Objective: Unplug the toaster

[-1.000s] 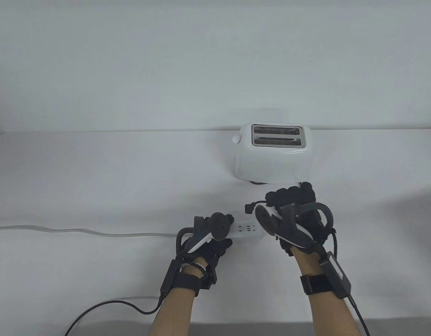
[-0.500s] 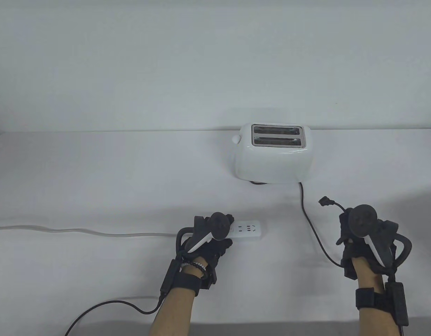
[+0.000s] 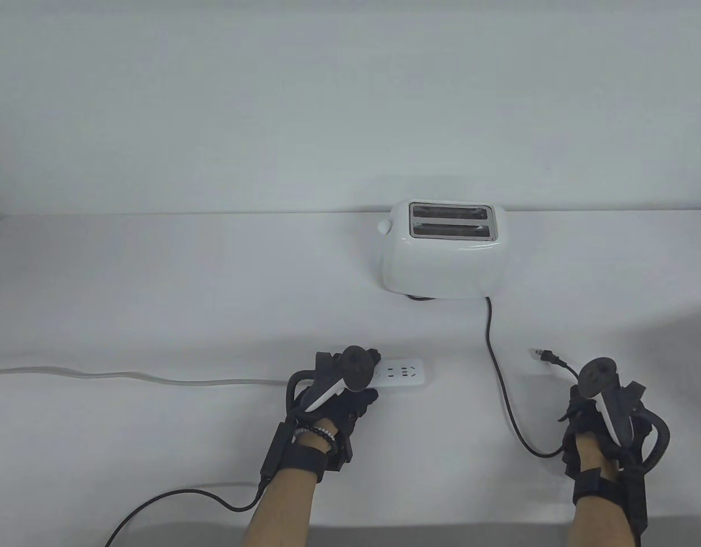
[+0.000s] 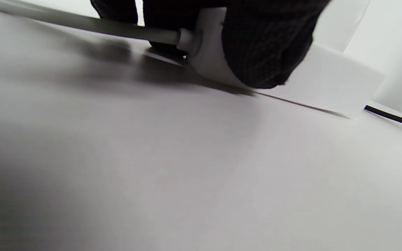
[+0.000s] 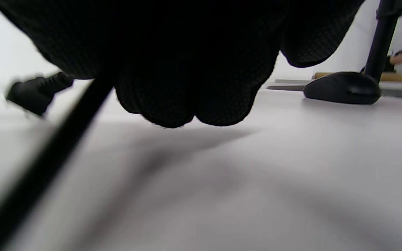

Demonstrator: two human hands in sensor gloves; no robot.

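The white toaster [image 3: 444,256] stands at the back of the table. Its black cord [image 3: 498,364] runs forward to my right hand [image 3: 598,410], which grips it just behind the plug [image 3: 546,356]. The plug is out of the socket and lies at the table, right of the white power strip [image 3: 404,373]. In the right wrist view my curled fingers [image 5: 187,87] close over the cord [image 5: 47,164], with the plug [image 5: 35,92] beyond. My left hand [image 3: 356,393] presses on the strip's left end; its fingers [image 4: 263,45] cover the strip [image 4: 326,83].
The strip's grey cable [image 3: 128,377] runs off to the left edge. A black glove cable [image 3: 173,498] loops at the front left. A black stand foot [image 5: 342,91] shows far right in the right wrist view. The table's front edge is close behind both wrists.
My right hand pulled the plug from the power strip and carried it right and toward me, lowering it to the table. My left hand stayed on the strip.
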